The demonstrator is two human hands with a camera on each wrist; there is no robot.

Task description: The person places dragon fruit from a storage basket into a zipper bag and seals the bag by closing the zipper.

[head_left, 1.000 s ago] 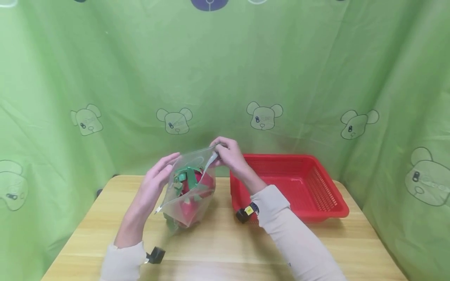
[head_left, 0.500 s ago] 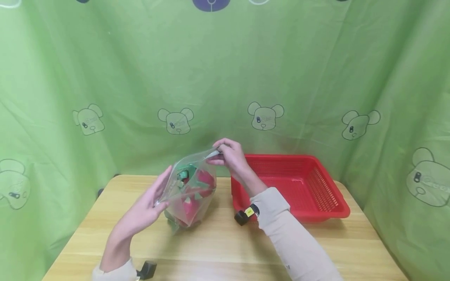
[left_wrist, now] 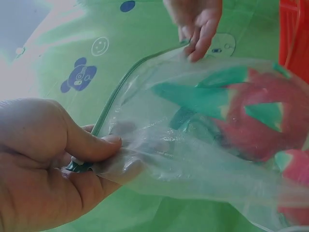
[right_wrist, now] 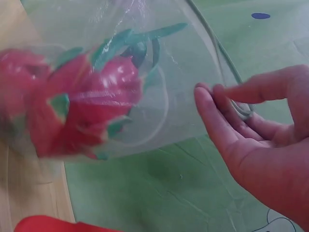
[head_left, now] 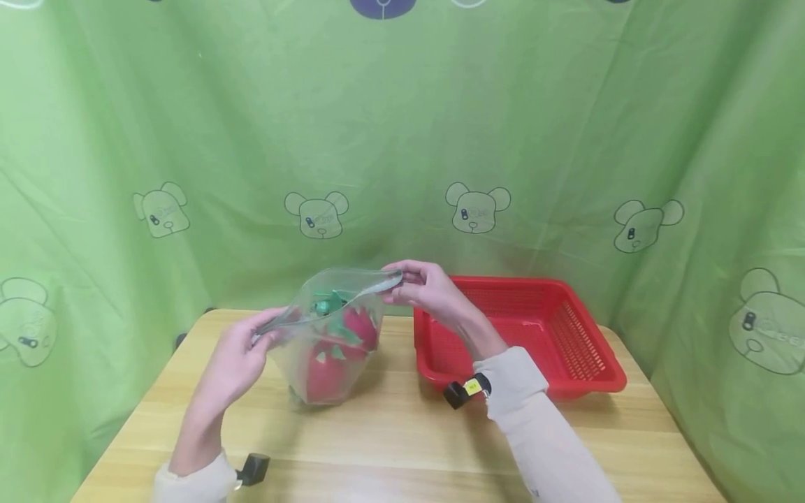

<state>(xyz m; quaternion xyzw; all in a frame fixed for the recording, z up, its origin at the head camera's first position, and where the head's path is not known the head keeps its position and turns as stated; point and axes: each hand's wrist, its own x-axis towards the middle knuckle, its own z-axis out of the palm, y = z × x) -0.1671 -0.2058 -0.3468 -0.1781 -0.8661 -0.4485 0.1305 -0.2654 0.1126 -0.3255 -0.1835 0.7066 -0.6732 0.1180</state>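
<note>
A translucent zip bag (head_left: 286, 363) stands on the table, its mouth gaping upward. Inside it lie red dragon fruits (head_left: 327, 370) with green scales, blurred by the plastic. My left hand (head_left: 233, 363) pinches the left corner of the bag's mouth between thumb and fingers, as the left wrist view shows up close. At the opposite corner, my right hand (head_left: 430, 290) holds the rim, with thumb and fingers on either side of it. In the right wrist view, the dragon fruits (right_wrist: 82, 101) sit at the bag's lower end.
A red plastic basket (head_left: 613, 384) with slotted walls stands to the right of the bag, partly behind my right forearm. The wooden table (head_left: 377, 447) ends at a green curtain (head_left: 390, 140) printed with bear heads, which hangs behind and on both sides.
My left hand has moved left and taken hold of the bag's left corner. The bag's mouth is stretched wider, and my right hand has shifted slightly right and down with its corner.
</note>
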